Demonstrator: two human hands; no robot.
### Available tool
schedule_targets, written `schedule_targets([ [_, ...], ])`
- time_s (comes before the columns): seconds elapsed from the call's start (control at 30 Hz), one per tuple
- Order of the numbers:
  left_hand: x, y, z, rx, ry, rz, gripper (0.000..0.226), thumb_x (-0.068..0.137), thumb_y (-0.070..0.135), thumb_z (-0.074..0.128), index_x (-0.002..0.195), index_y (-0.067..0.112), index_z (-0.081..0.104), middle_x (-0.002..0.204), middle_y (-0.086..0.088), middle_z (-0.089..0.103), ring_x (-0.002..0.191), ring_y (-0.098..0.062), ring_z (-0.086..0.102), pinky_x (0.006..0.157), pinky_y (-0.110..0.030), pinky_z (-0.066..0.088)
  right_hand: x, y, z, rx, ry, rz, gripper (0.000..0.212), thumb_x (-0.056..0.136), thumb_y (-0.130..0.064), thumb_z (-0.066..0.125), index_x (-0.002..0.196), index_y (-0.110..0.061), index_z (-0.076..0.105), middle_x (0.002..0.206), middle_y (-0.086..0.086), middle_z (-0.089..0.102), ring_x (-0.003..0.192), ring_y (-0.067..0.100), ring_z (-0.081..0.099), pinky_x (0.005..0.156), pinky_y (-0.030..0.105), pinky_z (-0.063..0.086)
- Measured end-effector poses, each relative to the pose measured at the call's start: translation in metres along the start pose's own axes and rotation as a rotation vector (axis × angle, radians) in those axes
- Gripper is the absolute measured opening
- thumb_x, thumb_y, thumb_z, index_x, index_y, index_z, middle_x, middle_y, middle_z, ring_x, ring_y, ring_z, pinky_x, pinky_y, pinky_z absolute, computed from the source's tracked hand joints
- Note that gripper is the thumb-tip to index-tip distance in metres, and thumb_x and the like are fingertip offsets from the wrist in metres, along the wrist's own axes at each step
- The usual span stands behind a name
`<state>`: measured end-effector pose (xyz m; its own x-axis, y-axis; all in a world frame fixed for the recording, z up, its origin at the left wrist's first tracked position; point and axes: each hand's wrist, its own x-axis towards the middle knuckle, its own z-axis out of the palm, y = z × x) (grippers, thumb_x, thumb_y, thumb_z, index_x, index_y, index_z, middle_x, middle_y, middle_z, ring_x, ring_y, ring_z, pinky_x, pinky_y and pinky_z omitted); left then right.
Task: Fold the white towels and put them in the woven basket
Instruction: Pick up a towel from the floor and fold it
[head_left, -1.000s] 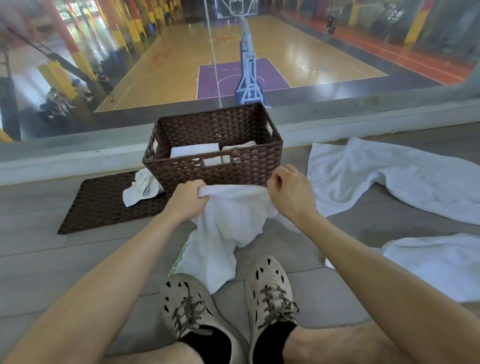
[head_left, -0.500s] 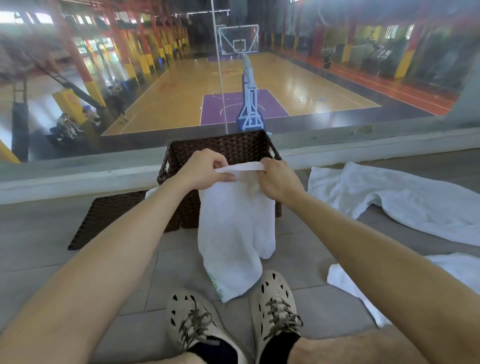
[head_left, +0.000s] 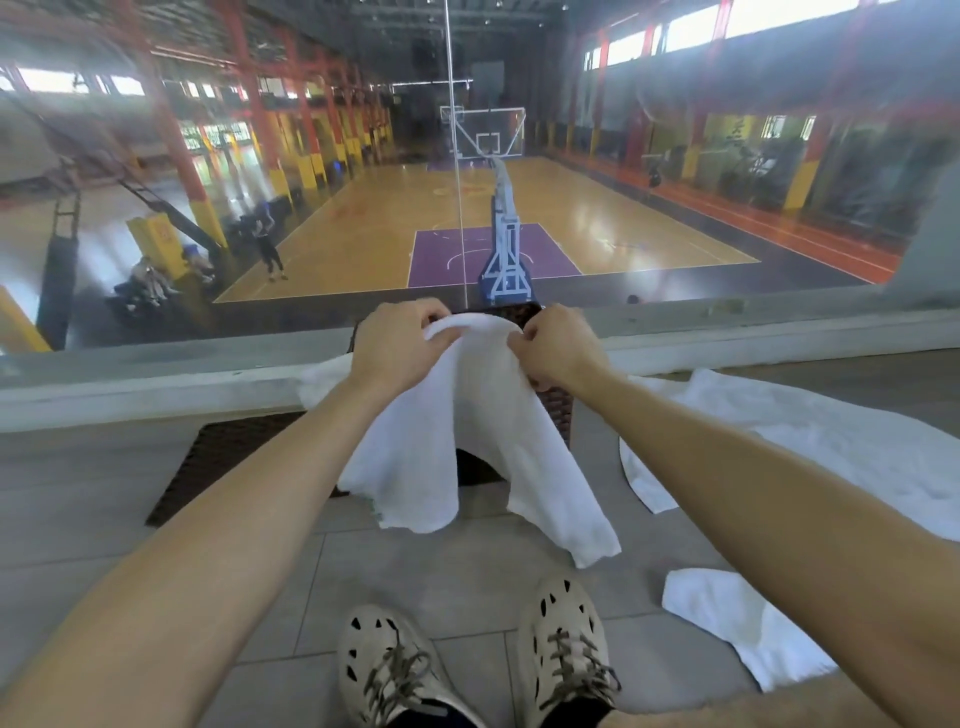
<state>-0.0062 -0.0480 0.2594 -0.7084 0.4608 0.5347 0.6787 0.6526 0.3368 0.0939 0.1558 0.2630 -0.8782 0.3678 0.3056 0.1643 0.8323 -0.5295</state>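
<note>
Evidently soft and light, the white towel (head_left: 470, 415) was pinched along its top edge by left hand (head_left: 393, 347) and right hand (head_left: 560, 347).

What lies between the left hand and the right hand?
Head view: the top edge of the white towel arches between left hand and right hand, both pinching it, in front of the woven basket.

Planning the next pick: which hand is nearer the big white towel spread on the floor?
Right. The right hand grips the held towel just left of the big towel; the left hand grips it farther left.
</note>
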Motion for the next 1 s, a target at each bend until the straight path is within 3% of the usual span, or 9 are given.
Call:
schedule_targets([
  [0.07,-0.012,-0.011,0.002,0.126,0.01,0.141,0.024,0.101,0.033,0.07,0.115,0.026,0.051,0.085,0.005,0.063,0.067,-0.028,0.061,0.059,-0.04,0.051,0.003,-0.005,-0.005,0.199,0.025,0.161,0.044,0.099,-0.029,0.067,0.06,-0.009,0.065,0.061,0.013,0.072,0.051,0.025,0.073,0.06,0.035,0.065],
  [0.2,-0.045,-0.034,0.03,0.225,-0.038,0.405,0.026,0.095,0.0,0.058,0.106,0.023,0.052,0.108,-0.001,0.053,0.063,-0.032,0.049,0.053,-0.042,0.048,0.009,-0.016,-0.007,0.446,0.016,0.32,0.027,0.096,-0.014,0.064,0.078,0.004,0.072,0.057,0.011,0.073,0.048,0.022,0.073,0.055,0.026,0.063],
  [0.33,-0.064,-0.032,0.053,-0.133,-0.163,0.08,0.03,0.091,0.035,0.059,0.115,0.029,0.076,0.106,0.009,0.05,0.083,-0.012,0.055,0.074,-0.036,0.05,0.012,-0.03,-0.001,0.574,-0.068,0.324,0.023,0.094,-0.006,0.06,0.093,0.012,0.075,0.069,0.018,0.077,0.062,0.034,0.079,0.076,0.048,0.068],
  [0.47,-0.064,-0.006,0.056,-0.416,-0.363,-0.151,0.047,0.08,0.07,0.076,0.099,0.027,0.08,0.107,0.002,0.058,0.101,-0.012,0.058,0.084,-0.03,0.047,0.008,-0.038,-0.002,0.493,-0.111,0.254,0.021,0.097,-0.009,0.062,0.112,0.003,0.069,0.079,0.019,0.078,0.061,0.031,0.079,0.074,0.048,0.068],
  [0.53,-0.061,-0.005,0.057,-0.34,-0.394,-0.139,0.042,0.078,0.058,0.089,0.075,0.021,0.069,0.088,0.002,0.053,0.082,-0.015,0.053,0.07,-0.032,0.038,0.002,-0.036,-0.006,0.464,-0.085,0.173,0.023,0.1,-0.008,0.06,0.122,-0.013,0.062,0.091,0.017,0.076,0.058,0.028,0.078,0.066,0.043,0.069],
  [0.63,-0.057,-0.018,0.054,-0.303,-0.451,-0.079,0.059,0.081,0.044,0.092,0.062,0.021,0.04,0.071,0.006,0.037,0.066,-0.014,0.037,0.064,-0.035,0.027,-0.004,-0.023,-0.013,0.359,-0.103,0.027,0.022,0.104,-0.009,0.055,0.107,-0.016,0.076,0.089,0.009,0.077,0.058,0.017,0.077,0.064,0.033,0.067],
  [0.73,-0.049,-0.027,0.048,-0.247,-0.503,-0.033,0.053,0.084,0.036,0.088,0.054,0.03,0.046,0.07,0.006,0.038,0.064,-0.014,0.038,0.065,-0.037,0.03,-0.008,-0.005,-0.02,0.056,-0.188,-0.163,0.017,0.097,-0.021,0.061,0.1,-0.021,0.078,0.08,-0.005,0.078,0.066,0.007,0.074,0.068,0.024,0.061],
  [0.87,-0.029,-0.027,0.029,-0.243,-0.492,0.0,0.041,0.085,0.023,0.086,0.06,0.023,0.054,0.071,0.005,0.046,0.065,-0.014,0.039,0.067,-0.036,0.031,-0.003,0.012,-0.021,-0.299,-0.199,-0.262,0.015,0.087,-0.029,0.07,0.1,-0.021,0.071,0.088,-0.004,0.073,0.086,0.019,0.067,0.075,0.033,0.054],
  [1.0,-0.005,-0.013,-0.003,-0.197,-0.663,0.069,0.021,0.081,0.031,0.093,0.08,0.022,0.075,0.075,0.013,0.066,0.067,-0.013,0.055,0.065,-0.028,0.043,0.008,-0.003,-0.035,-0.179,-0.066,-0.31,0.006,0.095,-0.026,0.066,0.09,-0.023,0.068,0.08,-0.007,0.066,0.076,0.016,0.061,0.068,0.031,0.046],
])
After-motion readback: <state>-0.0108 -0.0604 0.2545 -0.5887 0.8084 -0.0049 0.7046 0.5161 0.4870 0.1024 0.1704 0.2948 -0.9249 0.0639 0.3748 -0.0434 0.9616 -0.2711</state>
